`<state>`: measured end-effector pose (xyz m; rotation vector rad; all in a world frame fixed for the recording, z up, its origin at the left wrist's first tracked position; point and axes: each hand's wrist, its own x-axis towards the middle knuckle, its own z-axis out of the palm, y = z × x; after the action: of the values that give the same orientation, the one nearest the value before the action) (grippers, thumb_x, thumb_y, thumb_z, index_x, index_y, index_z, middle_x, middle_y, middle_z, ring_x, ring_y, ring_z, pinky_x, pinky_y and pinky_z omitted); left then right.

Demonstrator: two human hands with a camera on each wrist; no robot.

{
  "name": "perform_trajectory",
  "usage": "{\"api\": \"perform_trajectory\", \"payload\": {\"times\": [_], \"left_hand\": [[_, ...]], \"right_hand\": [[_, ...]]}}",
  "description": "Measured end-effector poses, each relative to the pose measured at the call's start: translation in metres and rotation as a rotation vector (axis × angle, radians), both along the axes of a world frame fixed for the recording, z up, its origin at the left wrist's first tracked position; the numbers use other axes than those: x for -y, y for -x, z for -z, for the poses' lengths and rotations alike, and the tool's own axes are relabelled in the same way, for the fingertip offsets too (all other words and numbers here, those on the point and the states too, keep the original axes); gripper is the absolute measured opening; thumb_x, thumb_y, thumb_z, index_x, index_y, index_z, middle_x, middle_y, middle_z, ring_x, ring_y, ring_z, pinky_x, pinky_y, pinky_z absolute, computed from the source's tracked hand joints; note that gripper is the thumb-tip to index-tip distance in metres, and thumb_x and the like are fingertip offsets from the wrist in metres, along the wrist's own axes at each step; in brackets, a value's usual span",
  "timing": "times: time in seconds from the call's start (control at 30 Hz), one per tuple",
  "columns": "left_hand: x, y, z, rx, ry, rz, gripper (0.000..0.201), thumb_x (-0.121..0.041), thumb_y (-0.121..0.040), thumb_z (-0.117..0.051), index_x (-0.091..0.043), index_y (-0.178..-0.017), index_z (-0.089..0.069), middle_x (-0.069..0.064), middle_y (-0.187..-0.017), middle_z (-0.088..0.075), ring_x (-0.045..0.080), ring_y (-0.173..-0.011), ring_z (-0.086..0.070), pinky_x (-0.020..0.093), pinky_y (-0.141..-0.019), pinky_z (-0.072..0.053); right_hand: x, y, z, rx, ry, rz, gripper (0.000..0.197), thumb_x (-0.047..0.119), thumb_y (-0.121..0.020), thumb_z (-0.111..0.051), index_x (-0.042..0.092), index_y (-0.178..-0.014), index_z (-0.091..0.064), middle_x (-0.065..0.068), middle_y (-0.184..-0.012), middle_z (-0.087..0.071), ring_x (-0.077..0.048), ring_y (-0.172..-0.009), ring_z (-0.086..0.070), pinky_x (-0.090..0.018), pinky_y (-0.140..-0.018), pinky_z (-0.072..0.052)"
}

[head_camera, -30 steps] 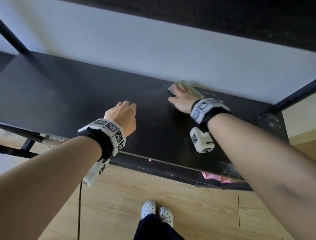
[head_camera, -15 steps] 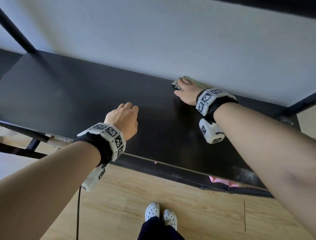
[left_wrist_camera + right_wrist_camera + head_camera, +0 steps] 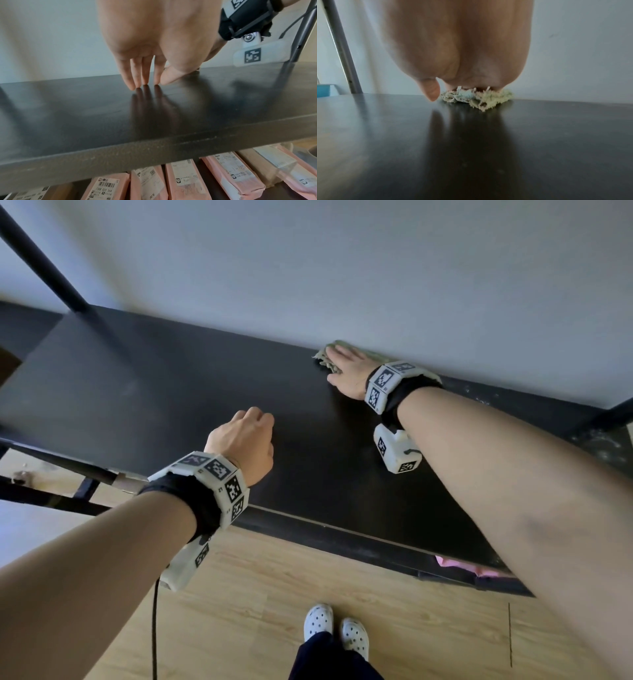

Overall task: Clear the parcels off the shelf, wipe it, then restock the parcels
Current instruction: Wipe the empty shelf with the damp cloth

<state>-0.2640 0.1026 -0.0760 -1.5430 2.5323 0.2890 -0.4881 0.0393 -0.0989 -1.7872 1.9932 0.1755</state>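
The black shelf holds no parcels. My right hand lies flat on a pale green cloth at the shelf's back edge, against the wall. In the right wrist view the palm presses the cloth down, with the thumb beside it. My left hand is near the shelf's front middle and holds nothing. Its straight fingertips touch the shelf top. Pink parcels stand in a row on the level below.
Pale dust covers the shelf's right end. A black post rises at the back left, another at the right. A pink parcel shows under the front edge. My feet stand on wood floor.
My right hand has slid the cloth leftward along the shelf's back edge, away from the dusty right end. The left hand has stayed in place.
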Motion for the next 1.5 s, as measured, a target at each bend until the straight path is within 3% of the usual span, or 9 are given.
{"api": "perform_trajectory", "payload": {"times": [0.1, 0.33, 0.57, 0.67, 0.9, 1.0, 1.13, 1.27, 1.5], "left_hand": [[-0.004, -0.001, -0.002, -0.004, -0.004, -0.005, 0.028, -0.019, -0.095, -0.04, -0.011, -0.118, -0.053, 0.002, -0.122, -0.053, 0.022, -0.114, -0.049, 0.037, -0.079, -0.048], [-0.003, -0.016, -0.012, 0.062, 0.005, -0.051, 0.028, -0.022, -0.095, -0.04, -0.014, -0.117, -0.056, 0.001, -0.121, -0.053, 0.022, -0.116, -0.048, 0.038, -0.081, -0.047], [-0.031, -0.032, -0.02, 0.137, -0.03, -0.001, 0.025, -0.021, -0.094, -0.042, -0.015, -0.115, -0.056, 0.001, -0.115, -0.055, 0.02, -0.11, -0.051, 0.034, -0.076, -0.047], [-0.04, -0.032, -0.029, 0.148, -0.05, 0.005, 0.026, -0.023, -0.096, -0.041, -0.015, -0.116, -0.056, 0.001, -0.113, -0.056, 0.02, -0.109, -0.052, 0.034, -0.076, -0.046], [-0.044, -0.021, -0.044, 0.297, -0.066, 0.036, 0.026, -0.021, -0.094, -0.044, -0.016, -0.116, -0.057, -0.001, -0.114, -0.055, 0.019, -0.112, -0.05, 0.036, -0.09, -0.049], [-0.047, -0.027, -0.044, 0.309, -0.065, 0.04, 0.026, -0.021, -0.094, -0.042, -0.015, -0.113, -0.06, -0.001, -0.11, -0.057, 0.02, -0.108, -0.051, 0.036, -0.087, -0.049], [-0.067, -0.048, -0.047, 0.238, -0.102, -0.06, 0.025, -0.022, -0.094, -0.042, -0.012, -0.106, -0.061, 0.004, -0.104, -0.059, 0.023, -0.102, -0.056, 0.036, -0.073, -0.047], [-0.086, -0.065, -0.042, 0.229, -0.139, -0.099, 0.024, -0.019, -0.094, -0.045, -0.011, -0.11, -0.061, 0.006, -0.11, -0.06, 0.026, -0.107, -0.055, 0.039, -0.081, -0.047], [-0.097, -0.071, -0.032, 0.073, -0.124, -0.153, 0.024, -0.019, -0.095, -0.045, -0.015, -0.113, -0.06, 0.003, -0.118, -0.058, 0.022, -0.116, -0.051, 0.038, -0.09, -0.05]], "right_hand": [[-0.021, -0.015, -0.004, 0.004, -0.042, -0.015, 0.063, 0.037, -0.096, -0.027, 0.028, -0.151, 0.003, 0.008, -0.16, 0.01, -0.021, -0.148, 0.006, -0.049, -0.119, -0.001], [-0.043, -0.09, -0.007, 0.091, -0.082, -0.361, 0.059, 0.033, -0.1, -0.031, 0.032, -0.151, -0.002, 0.009, -0.16, 0.008, -0.018, -0.148, 0.008, -0.039, -0.118, 0.004], [-0.071, 0.013, -0.013, 0.024, -0.056, 0.088, 0.06, 0.032, -0.1, -0.031, 0.024, -0.151, 0.0, 0.004, -0.161, 0.008, -0.022, -0.148, 0.006, -0.04, -0.119, -0.001], [-0.107, 0.009, -0.016, 0.03, -0.129, 0.143, 0.063, 0.039, -0.099, -0.03, 0.028, -0.151, 0.005, 0.005, -0.16, 0.013, -0.024, -0.147, 0.01, -0.046, -0.119, 0.001], [-0.152, -0.119, -0.008, 0.129, -0.116, -0.315, 0.061, 0.047, -0.098, -0.028, 0.033, -0.15, 0.001, 0.007, -0.159, 0.012, -0.02, -0.147, 0.012, -0.04, -0.117, 0.007], [-0.142, -0.103, -0.007, 0.138, -0.06, -0.353, 0.058, 0.038, -0.1, -0.03, 0.025, -0.151, -0.006, 0.004, -0.161, 0.001, -0.023, -0.148, 0.001, -0.041, -0.12, -0.004], [-0.132, -0.02, -0.013, 0.084, 0.014, 0.03, 0.058, 0.033, -0.099, -0.034, 0.019, -0.151, -0.012, 0.001, -0.161, -0.005, -0.025, -0.148, -0.006, -0.041, -0.119, -0.009], [-0.154, -0.002, -0.023, 0.101, -0.107, 0.228, 0.064, 0.039, -0.1, -0.029, 0.017, -0.152, 0.0, 0.001, -0.161, 0.007, -0.021, -0.148, 0.007, -0.038, -0.118, 0.002], [-0.157, -0.137, -0.007, 0.154, -0.001, -0.213, 0.062, 0.04, -0.099, -0.026, 0.02, -0.152, 0.002, 0.004, -0.16, 0.008, -0.02, -0.148, 0.009, -0.038, -0.118, 0.005]]}}
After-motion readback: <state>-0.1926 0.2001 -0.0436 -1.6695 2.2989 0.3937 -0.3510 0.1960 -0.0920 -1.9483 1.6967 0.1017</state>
